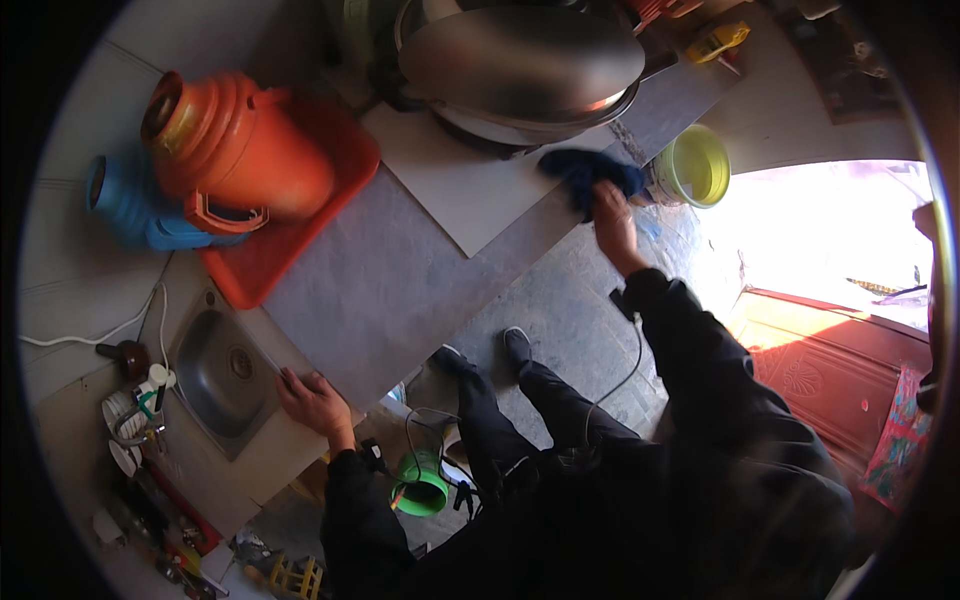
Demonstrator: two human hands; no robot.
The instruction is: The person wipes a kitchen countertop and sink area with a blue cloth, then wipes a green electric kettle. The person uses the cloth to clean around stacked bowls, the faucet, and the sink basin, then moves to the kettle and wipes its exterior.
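Observation:
My right hand [616,225] grips a dark blue cloth [589,171], which lies at the front edge of the grey countertop [360,292], below a large pan with a domed metal lid [521,64]. A pale flat board [457,187] lies on the counter under the pan. My left hand [313,405] rests at the counter's edge beside the stainless steel sink [229,375]; its fingertips are partly hidden, and whether it holds anything cannot be told.
An orange vacuum flask [247,150] stands on a red tray [277,259], beside a blue flask [124,195]. A yellow-green bucket [701,166] is right of the cloth. A green bucket [421,487] stands on the floor near cables. A red carved door panel [817,375] is at the right.

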